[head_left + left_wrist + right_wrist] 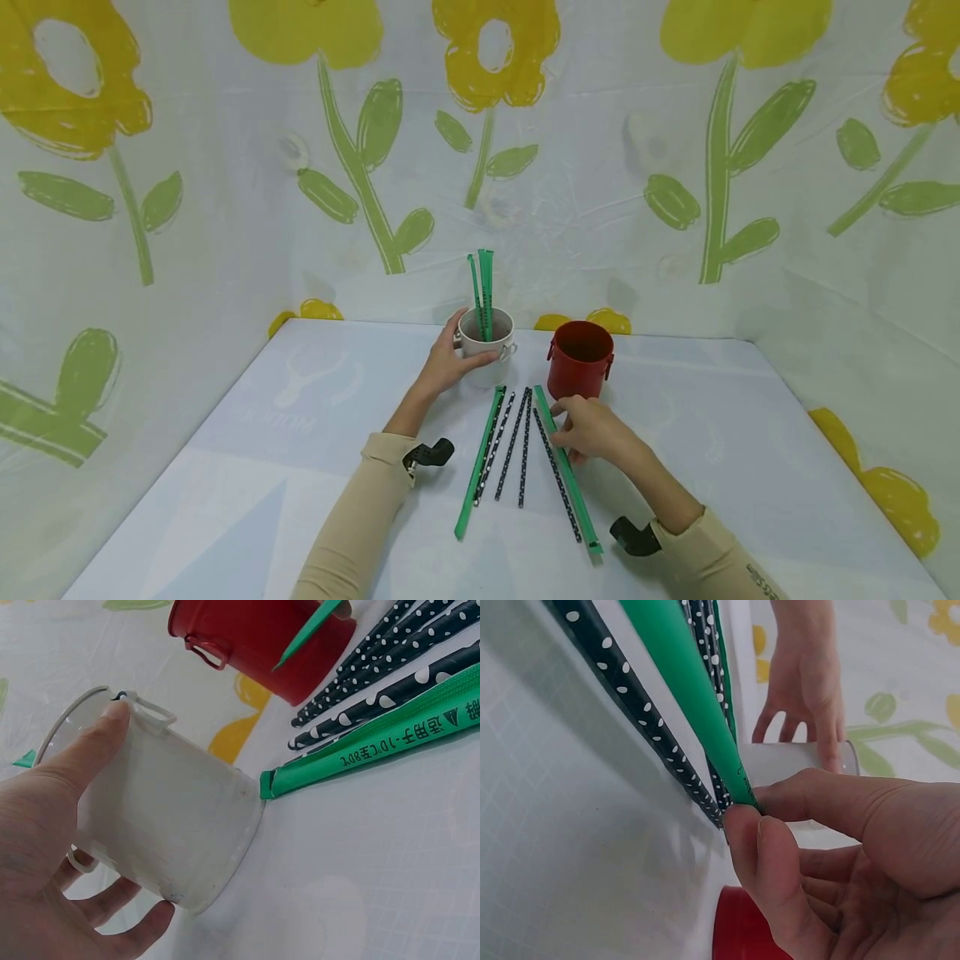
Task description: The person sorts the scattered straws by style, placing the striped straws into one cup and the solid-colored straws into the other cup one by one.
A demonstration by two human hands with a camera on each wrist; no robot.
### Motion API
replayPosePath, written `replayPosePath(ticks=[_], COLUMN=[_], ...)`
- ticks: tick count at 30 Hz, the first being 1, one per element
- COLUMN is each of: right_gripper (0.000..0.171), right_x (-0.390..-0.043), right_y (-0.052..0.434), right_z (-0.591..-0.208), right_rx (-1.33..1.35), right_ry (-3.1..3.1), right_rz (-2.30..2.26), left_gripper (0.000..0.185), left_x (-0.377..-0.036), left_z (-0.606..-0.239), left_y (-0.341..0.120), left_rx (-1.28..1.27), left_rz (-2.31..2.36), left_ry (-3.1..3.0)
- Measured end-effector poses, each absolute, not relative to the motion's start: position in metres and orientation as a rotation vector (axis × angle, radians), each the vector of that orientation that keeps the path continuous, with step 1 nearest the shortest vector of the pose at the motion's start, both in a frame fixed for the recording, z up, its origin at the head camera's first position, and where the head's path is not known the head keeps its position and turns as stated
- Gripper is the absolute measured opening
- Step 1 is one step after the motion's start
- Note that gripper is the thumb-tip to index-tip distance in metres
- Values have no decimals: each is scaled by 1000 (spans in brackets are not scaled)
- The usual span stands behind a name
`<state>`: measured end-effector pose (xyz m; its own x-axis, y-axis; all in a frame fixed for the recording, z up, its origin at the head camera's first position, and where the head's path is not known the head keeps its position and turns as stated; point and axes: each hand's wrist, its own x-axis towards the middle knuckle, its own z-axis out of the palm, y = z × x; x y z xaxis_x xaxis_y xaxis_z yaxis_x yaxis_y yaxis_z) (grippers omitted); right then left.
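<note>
Sorting time: our left hand [448, 363] is wrapped round the white cup [485, 348] holding two green sticks while right hand [592, 429] fingers pinch the green wrapped straw's [567, 477] tip off the worktop [300, 433] by the red cup [579, 360], so lifting it cupward looks next.

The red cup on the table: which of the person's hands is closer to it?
The right hand: it lies just in front of the red cup, pinching the end of a green straw. The left hand grips the white cup beside it, farther off.
</note>
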<state>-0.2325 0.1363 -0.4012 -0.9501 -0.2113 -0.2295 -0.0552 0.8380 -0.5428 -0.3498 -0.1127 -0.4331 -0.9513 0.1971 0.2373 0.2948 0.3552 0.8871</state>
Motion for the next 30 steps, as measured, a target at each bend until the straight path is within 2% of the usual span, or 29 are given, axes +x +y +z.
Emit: replayPosePath(ticks=[17,30], right_gripper=[43,48], right_x=[-233,-233], right_y=[135,136], right_z=[-404,-400], right_rx=[-195,-247], right_ry=[2732,2778], right_rz=[-800,-899], left_gripper=[97,99], left_x=[-350,-348], left_z=[-437,-432], left_y=[-114,-112], left_rx=[-452,-441], left_rz=[-1657,-1656], left_ry=[-2517,-2522])
